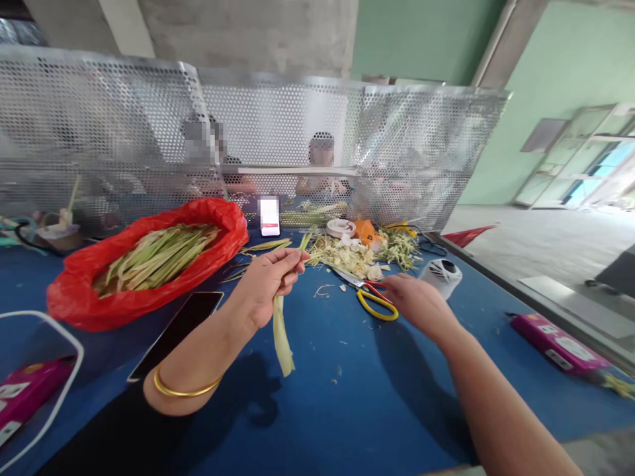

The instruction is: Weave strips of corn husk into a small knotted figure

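Note:
My left hand (278, 274) is closed, thumb against the fingers, around a pale green leaf strip (282, 337). The strip's broad end hangs below the fist, and its narrow green tip sticks out above the fingers. To the right, my right hand (409, 294) has its fingers on the red part of the handles of a pair of scissors (378, 307). The scissors' yellow loop faces me, and the blades point left toward a heap of pale plant scraps (350, 256). How the fingertips wrap the handle is partly hidden.
A red plastic bag (74, 294) full of long leaf strips (161, 258) stands left. Near it lie a dark phone (181, 330) and a lit phone (270, 217). A white thread cone (441, 279), tape roll (340, 228) and purple boxes (558, 340) surround the workspace. Behind a perforated metal screen (278, 119) sit people.

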Demonstrator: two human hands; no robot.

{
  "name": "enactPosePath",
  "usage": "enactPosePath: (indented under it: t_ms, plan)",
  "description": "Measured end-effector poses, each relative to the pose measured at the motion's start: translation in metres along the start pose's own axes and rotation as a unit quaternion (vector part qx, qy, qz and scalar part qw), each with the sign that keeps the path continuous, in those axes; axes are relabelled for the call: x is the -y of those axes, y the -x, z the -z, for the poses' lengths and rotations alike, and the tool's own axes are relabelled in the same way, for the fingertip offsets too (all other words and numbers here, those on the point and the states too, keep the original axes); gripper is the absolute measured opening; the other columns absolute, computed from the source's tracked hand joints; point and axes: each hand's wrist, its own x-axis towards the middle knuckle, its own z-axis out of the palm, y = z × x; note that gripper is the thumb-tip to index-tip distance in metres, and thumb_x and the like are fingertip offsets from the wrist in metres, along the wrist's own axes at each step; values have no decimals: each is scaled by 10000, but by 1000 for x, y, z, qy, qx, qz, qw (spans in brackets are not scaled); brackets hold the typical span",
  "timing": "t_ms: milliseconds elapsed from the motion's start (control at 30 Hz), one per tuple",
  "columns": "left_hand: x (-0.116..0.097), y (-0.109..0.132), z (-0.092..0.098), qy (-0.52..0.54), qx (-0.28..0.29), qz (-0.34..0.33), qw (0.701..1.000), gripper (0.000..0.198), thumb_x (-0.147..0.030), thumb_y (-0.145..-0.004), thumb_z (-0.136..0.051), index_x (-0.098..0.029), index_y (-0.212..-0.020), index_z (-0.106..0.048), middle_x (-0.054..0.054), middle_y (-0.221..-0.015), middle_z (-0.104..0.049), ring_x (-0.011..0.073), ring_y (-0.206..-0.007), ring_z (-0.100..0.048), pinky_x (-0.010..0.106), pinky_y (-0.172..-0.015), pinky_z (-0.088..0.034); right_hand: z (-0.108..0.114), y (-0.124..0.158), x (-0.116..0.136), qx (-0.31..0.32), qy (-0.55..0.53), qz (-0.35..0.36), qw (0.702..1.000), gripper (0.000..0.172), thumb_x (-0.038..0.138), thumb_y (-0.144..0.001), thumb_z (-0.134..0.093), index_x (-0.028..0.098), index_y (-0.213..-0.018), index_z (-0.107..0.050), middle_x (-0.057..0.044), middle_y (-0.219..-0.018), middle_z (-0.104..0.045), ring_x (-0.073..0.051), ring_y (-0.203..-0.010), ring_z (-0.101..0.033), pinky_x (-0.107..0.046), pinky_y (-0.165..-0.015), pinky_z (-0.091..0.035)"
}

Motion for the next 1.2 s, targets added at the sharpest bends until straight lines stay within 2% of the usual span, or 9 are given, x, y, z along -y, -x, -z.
enactPosePath:
  t_ms: [100, 167, 300, 433, 600, 767, 933, 1100, 1200]
  plan:
    - [9, 0, -1, -22, 16, 48, 998, 123, -143, -828, -606, -89, -761, -693, 0, -640, -517, -2, -408, -346, 119, -341, -178, 4, -1, -41, -52, 28, -66, 996, 172, 186, -852, -518, 187, -837, -690, -126, -829, -664, -272, -771, -595, -359, -653, -345]
    - [16, -1, -2, -23, 15, 90, 996, 122, -140, -832, -593, -93, -769, -687, -6, -644, -504, 1, -411, -349, 120, -342, -181, 0, -1, -51, -61, 27, -76, 995, 172, 186, -841, -517, 203, -803, -684, -102, -795, -664, -257, -748, -589, -352, -640, -347]
    - [25, -3, -2, -31, 20, 136, 990, 126, -149, -843, -577, -96, -782, -674, -15, -658, -496, 0, -415, -344, 119, -349, -191, -22, -4, -35, -15, 28, -38, 999, 167, 264, -839, -531, 184, -849, -677, -82, -812, -672, -218, -719, -597, -311, -623, -374]
    - [30, 0, -5, -48, 29, 137, 989, 107, -166, -828, -597, -105, -777, -669, -14, -656, -515, 11, -426, -362, 125, -354, -200, -42, -13, -16, 14, 72, -19, 997, 362, 96, -754, -536, 126, -1111, -585, -140, -1000, -658, -245, -915, -600, -309, -755, -392]
    - [37, 3, -14, -84, 41, 114, 989, 109, -221, -780, -660, -114, -797, -667, -6, -665, -547, 33, -450, -415, 139, -362, -219, -38, -14, -9, 49, 94, -25, 994, 477, 61, -720, -545, 100, -1193, -501, -186, -1041, -643, -270, -919, -621, -309, -736, -398]
    - [45, -8, -32, -176, 48, 104, 978, 155, -279, -777, -644, -124, -788, -645, 4, -690, -579, 53, -466, -480, 156, -373, -246, -16, 25, -10, 69, 65, -26, 995, 587, 72, -692, -548, 144, -1271, -482, -155, -1034, -672, -264, -925, -636, -290, -706, -396]
    - [64, -35, -66, -278, 91, 74, 953, 177, -300, -775, -646, -126, -749, -660, 65, -792, -666, 88, -535, -560, 173, -397, -285, 4, 86, -47, 78, -3, -64, 995, 483, 152, -709, -530, 206, -1187, -579, -51, -904, -720, -196, -761, -653, -253, -630, -424]
    - [105, -66, -112, -406, 137, 68, 901, 164, -262, -812, -653, -144, -698, -667, 60, -717, -665, 165, -695, -641, 220, -537, -439, 1, 130, -96, -68, -183, -146, 970, 432, 305, -704, -592, 217, -1125, -629, -31, -813, -730, -223, -705, -661, -298, -616, -473]
    - [126, -76, -136, -481, 129, 40, 866, 242, -335, -905, -566, -168, -1071, -622, 73, -1094, -633, 181, -926, -621, 364, -799, -529, -5, 141, -112, -147, -198, -185, 951, 469, 335, -701, -588, 218, -1156, -605, -43, -848, -735, -240, -758, -680, -322, -660, -500]
